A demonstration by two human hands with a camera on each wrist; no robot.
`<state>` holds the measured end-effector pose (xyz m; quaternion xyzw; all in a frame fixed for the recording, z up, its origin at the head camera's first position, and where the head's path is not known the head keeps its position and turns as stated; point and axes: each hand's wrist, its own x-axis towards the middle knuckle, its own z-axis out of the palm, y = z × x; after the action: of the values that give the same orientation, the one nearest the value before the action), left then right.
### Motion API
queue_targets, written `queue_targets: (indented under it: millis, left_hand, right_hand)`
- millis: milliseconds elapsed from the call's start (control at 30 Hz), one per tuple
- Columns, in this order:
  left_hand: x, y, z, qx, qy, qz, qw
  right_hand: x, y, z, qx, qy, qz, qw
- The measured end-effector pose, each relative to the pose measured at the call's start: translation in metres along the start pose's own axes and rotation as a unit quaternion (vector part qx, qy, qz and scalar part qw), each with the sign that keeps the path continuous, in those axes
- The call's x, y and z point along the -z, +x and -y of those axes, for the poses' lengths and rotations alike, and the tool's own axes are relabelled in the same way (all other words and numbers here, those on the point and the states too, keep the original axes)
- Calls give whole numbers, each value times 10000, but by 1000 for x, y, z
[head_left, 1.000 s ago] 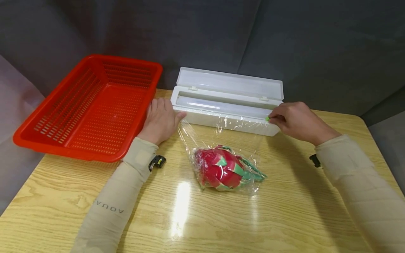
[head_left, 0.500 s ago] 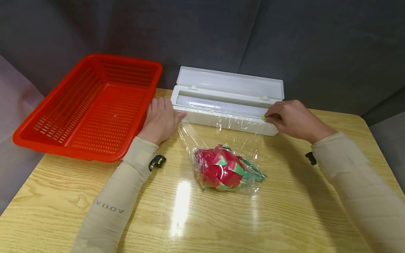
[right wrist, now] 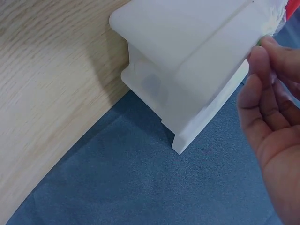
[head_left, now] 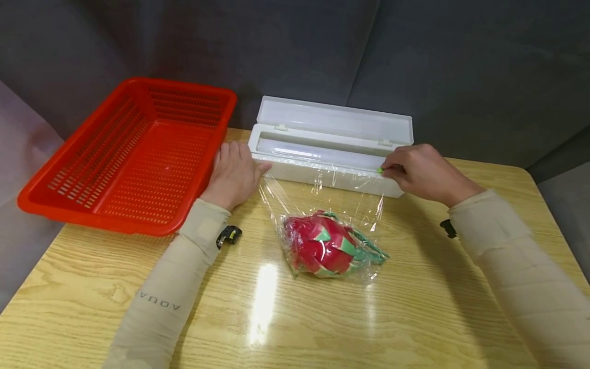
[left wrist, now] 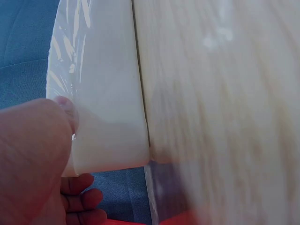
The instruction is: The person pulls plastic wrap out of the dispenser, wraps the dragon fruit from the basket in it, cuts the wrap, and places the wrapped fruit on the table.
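Note:
A white cling film dispenser (head_left: 286, 170) stands at the back of the table with its lid raised and a film roll inside. Clear cling film (head_left: 341, 200) runs from its front edge down over a red and green dragon fruit (head_left: 322, 246), wrapping it. My left hand (head_left: 234, 174) grips the dispenser's left end; in the left wrist view its thumb (left wrist: 66, 110) presses the film at the edge, fingers against the end wall. My right hand (head_left: 421, 171) pinches a small green slider (head_left: 380, 170) on the front edge near the right end; in the right wrist view the fingers mostly cover it.
A red plastic basket (head_left: 133, 221) stands left of the dispenser, close against my left hand. Beneath everything is a wooden table (head_left: 369, 328). A dark grey curtain (head_left: 461, 77) hangs behind the table.
My right hand has moved a little left along the dispenser's front edge with the green slider. The left hand and the dragon fruit have stayed in place.

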<state>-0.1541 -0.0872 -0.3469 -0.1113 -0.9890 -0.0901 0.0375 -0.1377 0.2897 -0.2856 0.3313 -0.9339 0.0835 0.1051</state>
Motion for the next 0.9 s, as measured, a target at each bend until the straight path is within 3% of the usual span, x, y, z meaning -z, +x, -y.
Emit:
queue_targets:
  millis: [900]
  left_hand:
    - [2, -2, 1, 16, -42, -18, 10000]
  right_hand:
    - [-5, 5, 6, -110, 65, -88, 9999]
